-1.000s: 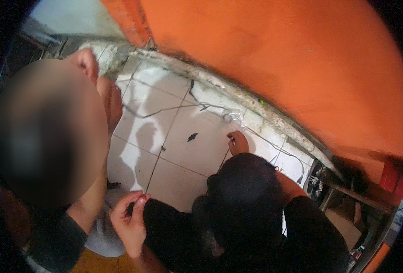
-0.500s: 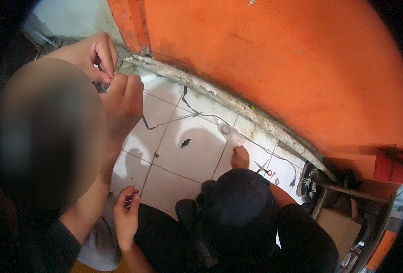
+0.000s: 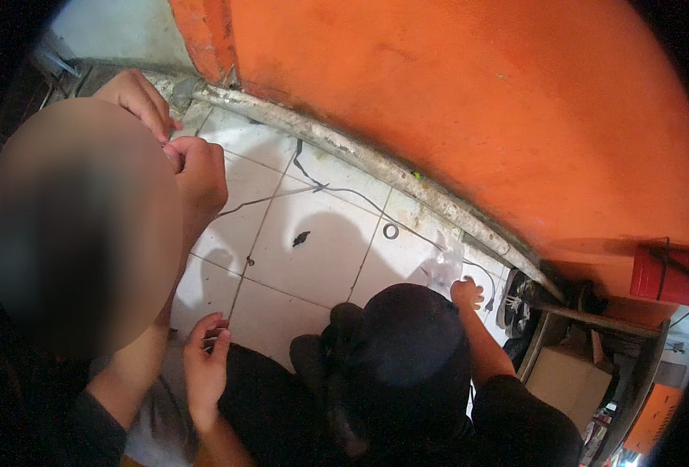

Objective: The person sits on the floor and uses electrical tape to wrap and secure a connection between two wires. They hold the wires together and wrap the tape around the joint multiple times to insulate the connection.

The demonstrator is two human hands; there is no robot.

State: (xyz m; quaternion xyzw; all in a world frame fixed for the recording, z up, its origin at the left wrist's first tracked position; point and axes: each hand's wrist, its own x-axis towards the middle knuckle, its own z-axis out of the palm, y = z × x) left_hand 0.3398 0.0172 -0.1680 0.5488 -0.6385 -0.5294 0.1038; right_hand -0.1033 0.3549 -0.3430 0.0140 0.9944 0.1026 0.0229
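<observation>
Head view: we are working a wire (image 3: 336,189) lying on tiles below the orange wall (image 3: 476,101). Our right hand (image 3: 466,293), fingers apart, is touching its end near the wall; left hand (image 3: 204,366), farther from the wall, is pinching together, on what we cannot tell. We are judging that steady, gentle tension matters most

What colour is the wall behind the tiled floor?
Orange: the wall rises behind the white tiled floor, seen best in the head view.

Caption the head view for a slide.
A co-worker's hands pinch a thin wire lying across white floor tiles beside an orange wall.
</observation>
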